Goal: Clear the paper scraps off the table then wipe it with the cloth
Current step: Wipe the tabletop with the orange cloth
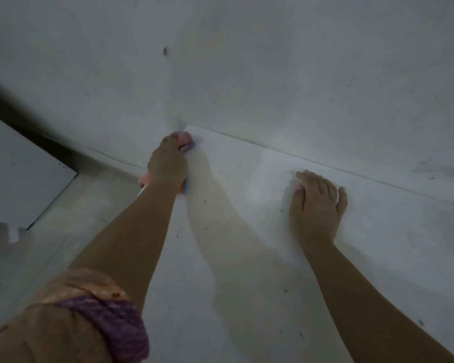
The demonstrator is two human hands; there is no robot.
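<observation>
we stretch our left arm far forward, the left hand [167, 163] curled in a grip; our right hand [317, 205] lies flat, fingers loosely spread, forearm angled inward.

Pink and blue-purple cloth [186, 143]; white, dark-specked surface [247, 231]; grey-white wall [247, 61]; orange and purple patterned sleeve [100, 305].

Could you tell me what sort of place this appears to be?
Probably a bare, dim indoor room: a white table pushed into a corner of scuffed plaster walls, with a pale floor beside it.
</observation>
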